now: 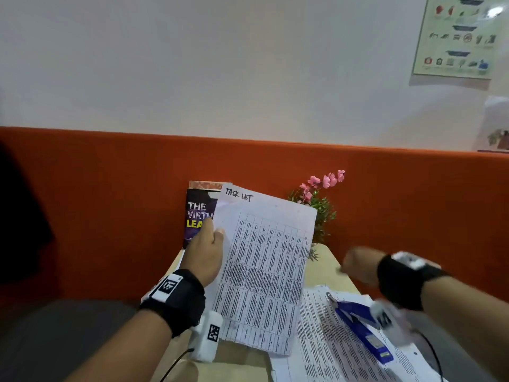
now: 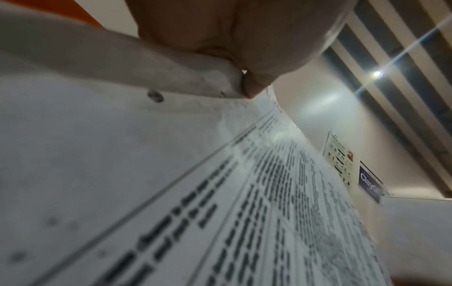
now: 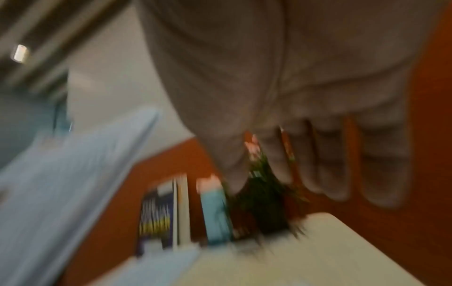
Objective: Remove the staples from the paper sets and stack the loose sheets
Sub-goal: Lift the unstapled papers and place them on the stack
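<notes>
- While held up off the tabletop (image 1: pixel 329 267), a white printed paper set with a table grid and handwritten "TASK LIST" heading (image 1: pixel 264 271) tilts toward the camera, left of centre.
- Left hand (image 1: pixel 205 252) grips this paper set at its left edge, thumb on the front face, other fingers hidden behind; black wrist strap with a white marker tag (image 1: pixel 176 296) on that wrist.
- Left wrist view: thumb (image 2: pixel 257 81) pinches the paper set (image 2: pixel 220 193) near the edge, printed text rows run away from the lens.
- Behind the left hand, a dark purple book with white and yellow title lettering (image 1: pixel 197 216) stands upright against the orange fabric partition (image 1: pixel 110 188).
- Small potted plant with pink flowers and green leaves (image 1: pixel 319 205) stands at the back of the tabletop, just right of the raised paper set.
- Loose white printed sheets (image 1: pixel 325 343) lie flat on the tabletop, lower right, partly under the raised set's bottom corner.
- Blue stapler (image 1: pixel 360 326) lies on these sheets.
- Right hand (image 1: pixel 358 264) hovers above the tabletop, motion-blurred; in the right wrist view its fingers (image 3: pixel 337 160) hang down loosely spread, holding nothing visible.
- Pale illustrated poster (image 1: pixel 460 37) on the wall, top right.
</notes>
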The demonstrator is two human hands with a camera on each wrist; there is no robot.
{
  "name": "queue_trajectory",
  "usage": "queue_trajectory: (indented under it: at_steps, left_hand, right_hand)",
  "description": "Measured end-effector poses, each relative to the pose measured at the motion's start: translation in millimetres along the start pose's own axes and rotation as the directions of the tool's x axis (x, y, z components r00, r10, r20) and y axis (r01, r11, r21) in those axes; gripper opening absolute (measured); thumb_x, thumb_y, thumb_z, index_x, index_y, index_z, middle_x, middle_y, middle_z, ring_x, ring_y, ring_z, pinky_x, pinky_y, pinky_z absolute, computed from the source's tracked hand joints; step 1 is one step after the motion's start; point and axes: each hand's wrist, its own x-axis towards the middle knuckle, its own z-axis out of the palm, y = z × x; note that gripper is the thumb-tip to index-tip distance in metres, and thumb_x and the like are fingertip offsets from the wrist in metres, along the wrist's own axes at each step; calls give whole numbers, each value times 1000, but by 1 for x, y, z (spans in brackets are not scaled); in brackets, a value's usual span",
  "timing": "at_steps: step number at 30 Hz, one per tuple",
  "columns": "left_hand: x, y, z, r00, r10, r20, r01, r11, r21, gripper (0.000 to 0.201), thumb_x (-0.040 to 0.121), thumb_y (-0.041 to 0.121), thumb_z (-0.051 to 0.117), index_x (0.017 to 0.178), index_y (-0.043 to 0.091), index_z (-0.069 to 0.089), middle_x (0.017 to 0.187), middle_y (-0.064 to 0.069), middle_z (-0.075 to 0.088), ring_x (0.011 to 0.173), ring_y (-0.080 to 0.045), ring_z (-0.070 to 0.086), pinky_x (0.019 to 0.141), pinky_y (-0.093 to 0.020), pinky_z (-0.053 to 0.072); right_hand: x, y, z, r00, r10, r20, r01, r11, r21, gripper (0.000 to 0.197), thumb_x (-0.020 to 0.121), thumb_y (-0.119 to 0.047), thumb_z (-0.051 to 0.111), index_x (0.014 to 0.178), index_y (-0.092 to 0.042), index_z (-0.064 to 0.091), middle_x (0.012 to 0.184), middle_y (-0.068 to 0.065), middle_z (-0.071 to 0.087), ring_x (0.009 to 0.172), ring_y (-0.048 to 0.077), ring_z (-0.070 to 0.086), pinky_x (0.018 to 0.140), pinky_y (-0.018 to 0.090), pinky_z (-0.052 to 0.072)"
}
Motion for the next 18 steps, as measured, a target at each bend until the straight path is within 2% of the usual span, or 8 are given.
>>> queue_trajectory:
  at_steps: [1, 3, 6, 9, 12, 15, 17, 18]
  left_hand:
    - [0, -1, 0, 1000, 2, -3, -2, 1000, 6, 19, 105, 28, 34, 97, 11, 38, 78, -5, 53, 74, -28, 52, 69, -41, 44]
    - [-3, 2, 1, 1000, 16, -14, -16, 1000, 10, 20, 105, 27, 35, 91, 12, 33, 69, -4, 47, 63, -25, 46, 60, -38, 37]
    - [-9, 7, 4, 1000, 27, -8, -27, 999, 21, 22, 105, 27, 34, 88, 12, 32, 63, 0, 38, 54, -18, 35, 53, -34, 25]
    - [-14, 11, 7, 1000, 28, -9, -27, 999, 45, 22, 105, 27, 34, 89, 13, 32, 60, 0, 40, 52, -17, 37, 49, -33, 23]
    - [-17, 12, 12, 1000, 12, -17, -11, 999, 42, 20, 105, 27, 34, 91, 12, 34, 60, -1, 45, 52, -19, 41, 47, -32, 23]
    - [-18, 13, 18, 1000, -7, -18, 7, 999, 34, 19, 105, 27, 34, 92, 13, 34, 62, 0, 46, 54, -17, 42, 47, -32, 25]
    - [-19, 14, 20, 1000, -14, -13, 14, 1000, 27, 19, 105, 27, 34, 92, 13, 35, 64, 1, 45, 54, -15, 42, 48, -31, 26]
    - [-19, 14, 20, 1000, -13, -9, 13, 1000, 26, 19, 105, 27, 34, 92, 13, 34, 64, 1, 44, 54, -14, 41, 48, -31, 26]
  right_hand:
    - [-3, 2, 21, 990, -1, 140, 19, 992, -123, 49, 95, -59, 49, 92, -12, 66, 74, -5, 55, 62, 9, 49, 60, 23, 41]
    - [-13, 0, 50, 969, -3, 247, 33, 992, -118, 47, 89, -66, 53, 77, -21, 60, 69, -9, 55, 62, 9, 50, 60, 24, 41]
    - [-7, -4, 70, 983, 7, 183, 11, 995, -96, 33, 89, -41, 63, 71, -20, 45, 66, -5, 48, 59, 11, 45, 52, 23, 35]
    - [1, -6, 77, 972, 48, 231, -5, 983, -183, 23, 85, -32, 69, 90, -12, 58, 83, 0, 58, 79, 18, 55, 68, 25, 44]
    - [0, 0, 82, 975, 41, 220, -3, 986, -170, 25, 91, -34, 64, 104, -15, 54, 84, -4, 53, 88, 18, 53, 72, 24, 42]
    - [-3, 12, 71, 992, 33, 124, -32, 999, -12, 25, 93, -34, 61, 106, -17, 48, 90, -6, 53, 91, 16, 58, 59, 19, 38]
    - [-4, 23, 50, 995, 97, 38, -103, 953, 285, 29, 91, -28, 65, 111, -14, 48, 95, 1, 61, 82, 16, 60, 56, 22, 43]
    - [-6, 26, 36, 991, 135, -20, -108, 868, 484, 32, 90, -24, 68, 111, -13, 46, 95, 6, 62, 78, 19, 60, 57, 27, 45]
